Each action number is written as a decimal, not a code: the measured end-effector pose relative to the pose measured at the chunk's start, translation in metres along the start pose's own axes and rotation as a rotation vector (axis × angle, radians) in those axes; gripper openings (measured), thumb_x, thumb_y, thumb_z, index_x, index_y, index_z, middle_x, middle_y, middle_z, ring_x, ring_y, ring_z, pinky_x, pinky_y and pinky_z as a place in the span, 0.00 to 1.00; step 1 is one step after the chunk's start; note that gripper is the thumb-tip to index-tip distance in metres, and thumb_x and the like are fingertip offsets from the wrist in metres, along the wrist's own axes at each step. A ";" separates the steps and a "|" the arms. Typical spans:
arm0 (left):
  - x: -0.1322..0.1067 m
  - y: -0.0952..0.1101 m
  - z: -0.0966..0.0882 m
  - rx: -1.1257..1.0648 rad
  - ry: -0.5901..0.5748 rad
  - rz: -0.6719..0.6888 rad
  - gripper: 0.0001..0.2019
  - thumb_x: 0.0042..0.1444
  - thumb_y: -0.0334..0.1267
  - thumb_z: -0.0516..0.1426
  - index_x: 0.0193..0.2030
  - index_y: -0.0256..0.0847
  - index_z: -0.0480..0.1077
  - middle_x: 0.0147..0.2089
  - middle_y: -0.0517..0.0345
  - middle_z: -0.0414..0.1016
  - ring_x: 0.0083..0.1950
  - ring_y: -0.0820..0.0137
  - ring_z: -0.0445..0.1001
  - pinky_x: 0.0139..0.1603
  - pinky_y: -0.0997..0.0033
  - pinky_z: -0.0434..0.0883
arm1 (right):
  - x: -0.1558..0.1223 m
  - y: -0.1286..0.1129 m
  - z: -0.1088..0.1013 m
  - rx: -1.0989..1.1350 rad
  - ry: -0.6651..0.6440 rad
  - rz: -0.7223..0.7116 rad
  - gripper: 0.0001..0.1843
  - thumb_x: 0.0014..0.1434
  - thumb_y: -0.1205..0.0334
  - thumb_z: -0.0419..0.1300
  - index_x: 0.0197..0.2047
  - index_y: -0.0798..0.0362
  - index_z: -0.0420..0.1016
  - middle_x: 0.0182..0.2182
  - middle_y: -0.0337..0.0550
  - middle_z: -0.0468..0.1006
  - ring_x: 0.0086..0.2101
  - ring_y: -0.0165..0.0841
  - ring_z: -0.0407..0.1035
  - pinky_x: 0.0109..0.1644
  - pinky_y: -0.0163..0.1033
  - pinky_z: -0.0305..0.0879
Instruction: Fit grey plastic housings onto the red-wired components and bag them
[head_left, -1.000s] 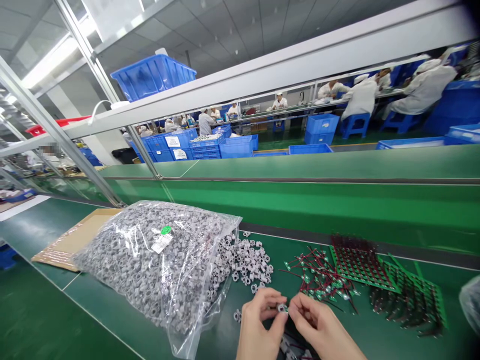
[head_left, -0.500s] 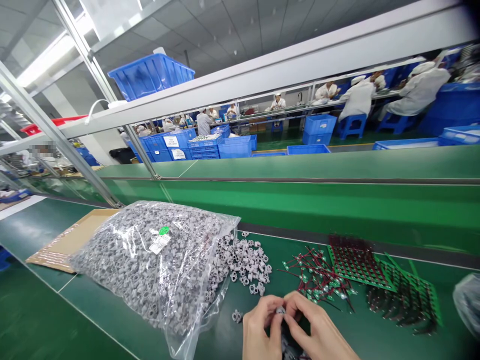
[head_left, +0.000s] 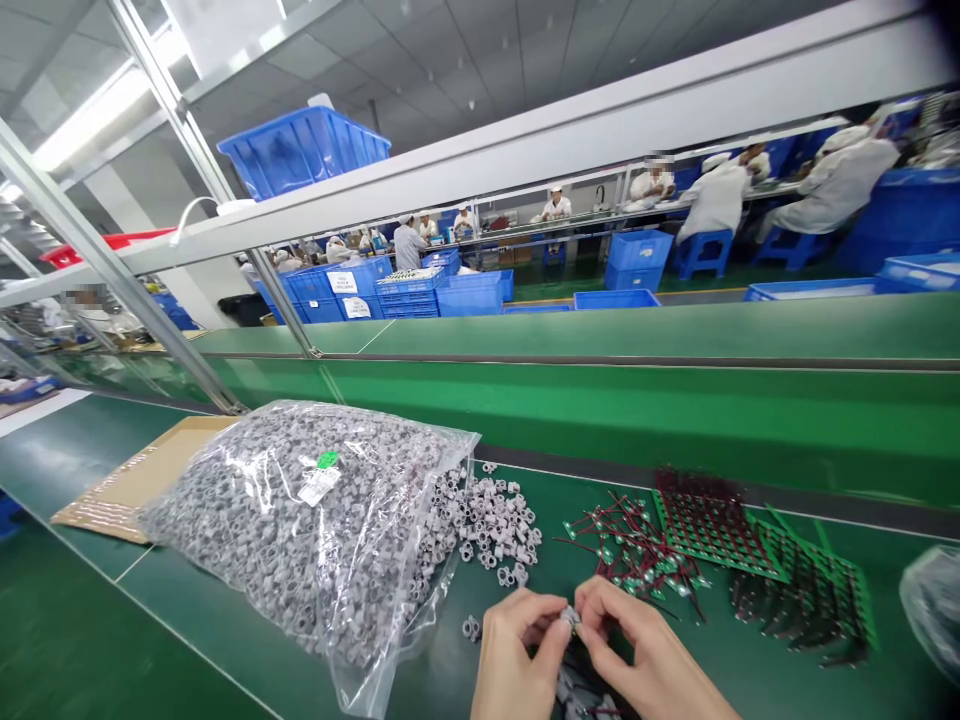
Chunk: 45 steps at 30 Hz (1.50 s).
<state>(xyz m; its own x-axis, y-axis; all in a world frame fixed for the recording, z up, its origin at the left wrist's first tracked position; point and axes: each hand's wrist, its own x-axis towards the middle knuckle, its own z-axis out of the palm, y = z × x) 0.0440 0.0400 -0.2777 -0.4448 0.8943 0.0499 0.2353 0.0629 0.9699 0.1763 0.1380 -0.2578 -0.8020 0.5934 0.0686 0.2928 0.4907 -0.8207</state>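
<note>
Between the fingertips of both hands is a small grey plastic part [head_left: 570,615]. My left hand [head_left: 517,650] pinches it from the left, and my right hand [head_left: 637,645] has thumb and forefinger on its other side. Below and partly behind the hands lie more grey parts [head_left: 577,695] with dark wires among them. Two loose grey parts [head_left: 472,628] sit just left of my left hand. Beyond the hands are a heap of grey plastic parts [head_left: 499,525] and a tangle of small green circuit boards with red wires [head_left: 637,550].
A large clear bag of grey parts [head_left: 300,530] covers the bench's left, by a cardboard tray [head_left: 150,475]. Wired green board panels [head_left: 720,535] lie right, near a clear plastic bag [head_left: 934,610]. A metal frame holds a blue bin [head_left: 307,150]. Several people sit across the room.
Both hands shift slightly, and the held grey part moves a little to the right. My left fingers now press more closely on it. The bench items stay in place.
</note>
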 end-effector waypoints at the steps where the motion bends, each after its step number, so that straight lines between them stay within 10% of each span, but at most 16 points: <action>1: 0.000 -0.001 0.000 0.039 0.003 0.024 0.09 0.57 0.34 0.57 0.41 0.38 0.78 0.36 0.52 0.75 0.37 0.68 0.75 0.37 0.76 0.73 | 0.000 0.000 0.001 -0.021 0.005 -0.009 0.10 0.62 0.63 0.46 0.29 0.50 0.54 0.30 0.38 0.67 0.30 0.29 0.62 0.35 0.31 0.62; 9: -0.006 -0.019 0.009 0.196 0.039 0.148 0.10 0.59 0.32 0.52 0.39 0.39 0.75 0.33 0.54 0.73 0.32 0.70 0.73 0.33 0.77 0.71 | -0.011 0.007 0.011 -0.134 0.046 -0.068 0.09 0.65 0.62 0.48 0.32 0.51 0.63 0.34 0.42 0.71 0.34 0.30 0.68 0.39 0.32 0.67; 13: -0.009 -0.016 0.011 0.318 0.050 0.232 0.10 0.56 0.29 0.53 0.39 0.40 0.75 0.31 0.55 0.73 0.32 0.69 0.72 0.35 0.73 0.68 | -0.006 0.012 -0.010 -0.174 -0.011 -0.080 0.12 0.67 0.56 0.49 0.34 0.50 0.68 0.40 0.44 0.74 0.42 0.33 0.69 0.50 0.36 0.65; 20: -0.015 -0.006 0.020 0.512 0.066 0.235 0.09 0.44 0.26 0.65 0.31 0.42 0.75 0.33 0.57 0.74 0.38 0.64 0.70 0.41 0.67 0.62 | 0.023 0.055 -0.042 -0.549 0.167 0.061 0.15 0.66 0.57 0.49 0.30 0.52 0.67 0.31 0.44 0.70 0.35 0.38 0.66 0.40 0.43 0.61; 32: -0.027 -0.024 -0.068 0.298 0.274 0.014 0.14 0.62 0.46 0.52 0.38 0.40 0.74 0.41 0.51 0.70 0.37 0.66 0.70 0.39 0.71 0.69 | 0.028 0.070 -0.041 -0.723 0.126 -0.028 0.15 0.62 0.60 0.47 0.27 0.51 0.69 0.30 0.46 0.72 0.33 0.40 0.67 0.37 0.43 0.52; 45: -0.025 -0.019 -0.062 0.499 0.123 -0.006 0.13 0.57 0.28 0.51 0.43 0.41 0.74 0.41 0.50 0.70 0.41 0.64 0.72 0.44 0.70 0.69 | 0.015 0.037 -0.032 -0.413 0.073 -0.028 0.13 0.65 0.53 0.48 0.35 0.48 0.69 0.31 0.42 0.74 0.31 0.35 0.66 0.40 0.40 0.62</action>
<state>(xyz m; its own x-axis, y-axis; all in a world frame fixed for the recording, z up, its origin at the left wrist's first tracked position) -0.0027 -0.0111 -0.2824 -0.5385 0.8365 0.1016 0.6030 0.2983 0.7399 0.1922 0.1853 -0.2688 -0.7780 0.6126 0.1396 0.4675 0.7128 -0.5229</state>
